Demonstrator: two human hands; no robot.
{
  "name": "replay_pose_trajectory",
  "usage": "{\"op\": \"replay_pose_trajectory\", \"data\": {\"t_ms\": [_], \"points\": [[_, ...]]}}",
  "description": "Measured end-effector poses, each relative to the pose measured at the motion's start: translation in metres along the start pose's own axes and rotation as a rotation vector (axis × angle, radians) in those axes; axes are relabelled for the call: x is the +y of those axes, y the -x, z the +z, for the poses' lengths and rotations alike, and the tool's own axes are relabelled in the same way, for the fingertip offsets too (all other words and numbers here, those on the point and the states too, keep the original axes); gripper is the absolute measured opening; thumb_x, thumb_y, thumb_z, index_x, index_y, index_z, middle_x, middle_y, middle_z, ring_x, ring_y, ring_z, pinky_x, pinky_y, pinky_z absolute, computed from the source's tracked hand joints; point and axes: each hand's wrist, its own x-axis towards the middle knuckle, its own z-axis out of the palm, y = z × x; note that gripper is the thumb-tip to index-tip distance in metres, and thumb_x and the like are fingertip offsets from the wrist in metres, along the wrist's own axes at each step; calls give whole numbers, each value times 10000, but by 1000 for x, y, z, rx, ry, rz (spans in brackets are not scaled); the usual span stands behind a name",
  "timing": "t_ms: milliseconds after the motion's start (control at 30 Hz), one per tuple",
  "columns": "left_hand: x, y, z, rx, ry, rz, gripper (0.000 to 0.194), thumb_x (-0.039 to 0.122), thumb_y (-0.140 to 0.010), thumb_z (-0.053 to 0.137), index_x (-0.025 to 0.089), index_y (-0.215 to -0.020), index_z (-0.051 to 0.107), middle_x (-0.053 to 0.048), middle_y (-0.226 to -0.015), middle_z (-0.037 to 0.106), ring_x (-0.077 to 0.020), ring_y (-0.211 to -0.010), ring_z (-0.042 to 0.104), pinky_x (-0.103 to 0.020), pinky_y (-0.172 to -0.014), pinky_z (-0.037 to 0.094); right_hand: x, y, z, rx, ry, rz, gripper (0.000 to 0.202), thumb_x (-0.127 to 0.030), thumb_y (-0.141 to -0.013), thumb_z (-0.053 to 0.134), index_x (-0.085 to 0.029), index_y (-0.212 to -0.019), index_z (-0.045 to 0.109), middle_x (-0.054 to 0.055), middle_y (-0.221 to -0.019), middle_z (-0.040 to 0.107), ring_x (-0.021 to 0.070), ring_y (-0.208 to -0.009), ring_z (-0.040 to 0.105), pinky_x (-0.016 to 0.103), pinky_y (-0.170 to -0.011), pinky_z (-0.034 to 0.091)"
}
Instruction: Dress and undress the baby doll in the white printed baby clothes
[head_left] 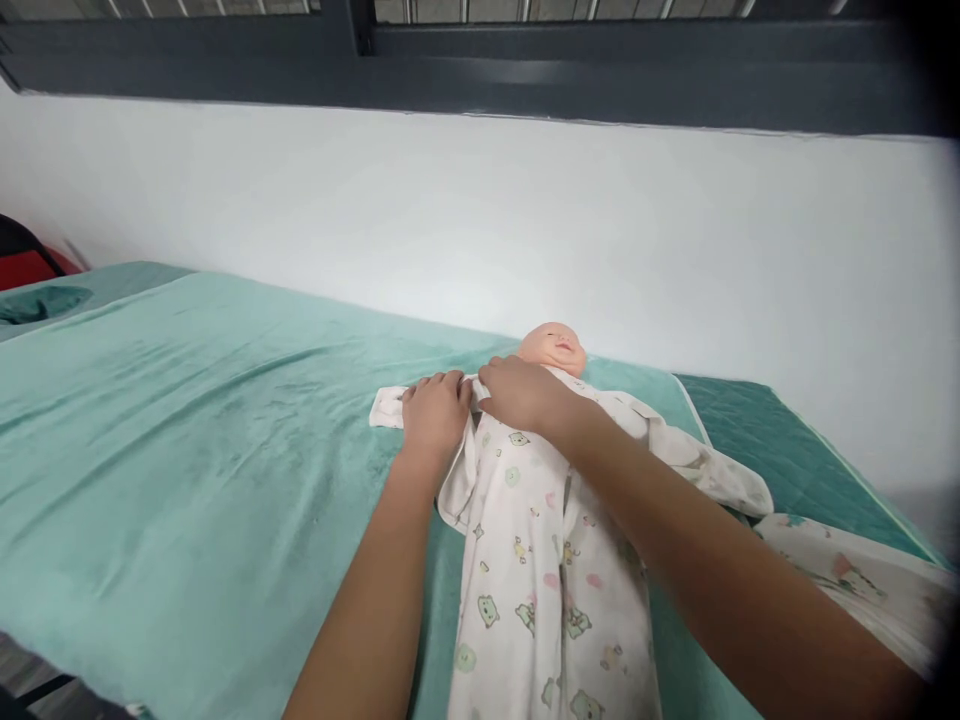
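Note:
A baby doll [553, 346] lies on its back, its bald head toward the wall. A white baby gown [517, 520], printed with small animals, covers its body and runs down toward me. My left hand [436, 412] is closed over the gown's sleeve on the left, and the cuff [386, 407] sticks out beyond it. Close beside it, my right hand [525, 398] has its bent fingers closed on the cloth near that sleeve's shoulder end. On the right, the other sleeve [709, 470] stretches out over the bed. The doll's arms and legs are hidden by cloth.
A light green sheet [225, 450] covers the bed. At the right are a darker green quilted pad [750, 415] and another printed white cloth [855, 570]. A white wall [450, 220] stands behind, below a dark metal rail [525, 80]. Something red [26, 268] shows far left.

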Motion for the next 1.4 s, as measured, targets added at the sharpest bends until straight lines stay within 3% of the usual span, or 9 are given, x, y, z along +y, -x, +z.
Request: {"op": "replay_pose_trajectory", "data": {"t_ms": [267, 433, 600, 800, 1000, 1100, 1233, 1300, 1400], "points": [[-5, -1, 1, -46, -52, 36, 375, 350, -1003, 326, 243, -1052, 683, -91, -1095, 715, -275, -1096, 602, -430, -954, 397, -9, -34, 10, -122, 38, 19, 491, -290, -795, 629, -138, -1248, 516, 120, -945, 718, 284, -806, 675, 331, -625, 446], [-5, -1, -1, -14, -23, 14, 328, 276, -981, 361, 260, -1035, 684, -67, -1058, 725, -251, -1065, 617, -360, -856, 434, 5, -26, 9, -53, 51, -29, 321, -404, -842, 611, -229, -1110, 626, 78, -931, 722, 259, -827, 668, 314, -652, 424], [-9, -3, -2, 58, 88, -32, 380, 279, -987, 343, 262, -1182, 669, -83, -1142, 718, -259, -1088, 630, -354, -843, 452, 17, -9, -3, -5, 18, -28, 260, -360, -890, 570, -318, -1123, 677, 30, -930, 730, 220, -760, 658, 301, -632, 382], [-19, -4, 2, 48, 197, -154, 426, 224, -940, 377, 262, -1262, 653, -102, -1219, 698, -283, -1107, 641, -384, -866, 481, 41, 8, -19, 26, 1, 102, 175, -381, -862, 575, -290, -914, 715, 40, -828, 719, 220, -704, 635, 316, -606, 367], [-27, -6, 5, -9, 375, -244, 454, 151, -893, 389, 280, -1246, 644, -70, -1216, 707, -249, -1082, 659, -358, -858, 499, 59, 18, -23, 106, -73, 180, 206, -400, -852, 573, -327, -975, 722, 30, -851, 720, 209, -648, 624, 331, -615, 376], [-22, -6, 3, 68, 259, -259, 517, 152, -864, 439, 230, -1370, 517, -118, -1313, 636, -288, -1177, 598, -408, -899, 499, 52, 16, -20, 104, -58, 124, 198, -413, -864, 563, -331, -974, 706, 18, -896, 728, 213, -693, 640, 322, -614, 376], [-7, -2, 3, 203, -38, -84, 623, 126, -836, 486, 229, -1446, 411, -134, -1456, 492, -327, -1377, 391, -584, -1108, 324, 35, 3, -12, 26, -39, 86, 200, -394, -885, 554, -292, -990, 690, 23, -922, 735, 203, -728, 660, 297, -614, 393], [-1, 0, 5, 133, -98, 105, 596, 137, -842, 504, 279, -1417, 442, -100, -1460, 490, -315, -1406, 346, -642, -1159, 193, 28, -5, -8, 11, -17, 71, 219, -381, -885, 567, -278, -1034, 690, 36, -954, 738, 210, -763, 672, 295, -632, 414], [4, 0, 10, -27, -66, 246, 496, 192, -869, 516, 282, -1356, 495, -87, -1351, 586, -285, -1312, 454, -606, -1171, 200, 22, -11, -4, 12, -18, 42, 288, -353, -872, 590, -292, -1138, 681, 48, -1039, 738, 238, -869, 684, 309, -694, 450]]}}
